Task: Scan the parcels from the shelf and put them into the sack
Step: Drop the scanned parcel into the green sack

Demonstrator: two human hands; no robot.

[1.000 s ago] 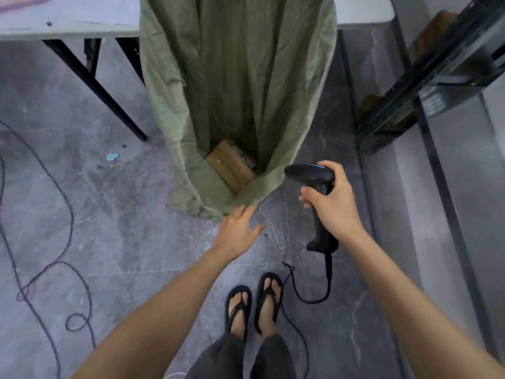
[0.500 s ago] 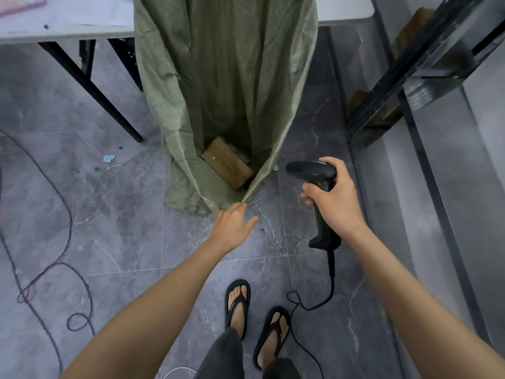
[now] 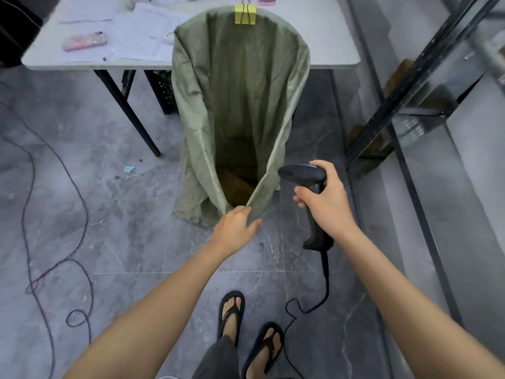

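— Grey tiled floor (image 3: pixel 109 214), white table (image 3: pixel 328 36) at the back. Where is the sack?
— Clipped to the table edge with a yellow clip (image 3: pixel 245 14), the sack (image 3: pixel 191 132) hangs open. One brown parcel (image 3: pixel 237 187) lies at its bottom.
— And the hands?
— Left hand (image 3: pixel 235 225) is at the sack's near rim, fingers loose, holding nothing. Right hand (image 3: pixel 328 203) is wrapped round the black scanner (image 3: pixel 303 173). A shelf (image 3: pixel 410 86) stands to the right.

No legible text, small lettering on sandal strap (image 3: pixel 226 315) unreadable, print on papers (image 3: pixel 142 39) blurred
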